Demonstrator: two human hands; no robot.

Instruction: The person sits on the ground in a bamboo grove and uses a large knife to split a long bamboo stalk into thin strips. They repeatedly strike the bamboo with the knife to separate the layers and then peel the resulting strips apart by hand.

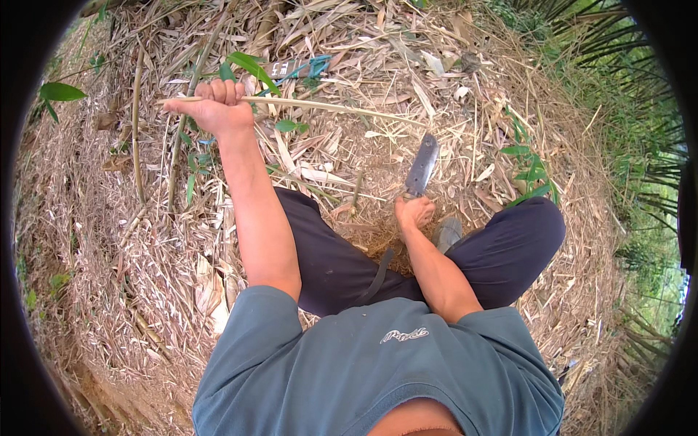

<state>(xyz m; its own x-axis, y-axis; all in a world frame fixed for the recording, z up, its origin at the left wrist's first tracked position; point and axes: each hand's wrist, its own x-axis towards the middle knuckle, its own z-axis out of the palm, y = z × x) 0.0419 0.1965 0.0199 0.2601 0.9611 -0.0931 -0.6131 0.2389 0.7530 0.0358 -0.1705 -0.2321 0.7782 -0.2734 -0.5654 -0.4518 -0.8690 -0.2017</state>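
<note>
My left hand (217, 112) is raised at the upper left, its fingers wrapped round a long, thin bamboo strip (320, 106). The pale strip runs to the right, bends slightly downward, and its far end comes close to the blade tip; whether they touch I cannot tell. Low between my knees, my right hand (415, 212) grips a machete (423, 166) by its handle. The broad grey blade points away from me and tilts a little right. Most of the handle is hidden by my fingers.
Dry leaves and bamboo shavings (342, 174) cover the ground. A dark flat piece (282, 70) with blue cord (318, 66) lies beyond my left hand. Thin upright stems (137, 123) stand at the left, green leaves (533, 171) by my right knee. Bushes (640, 123) grow far right.
</note>
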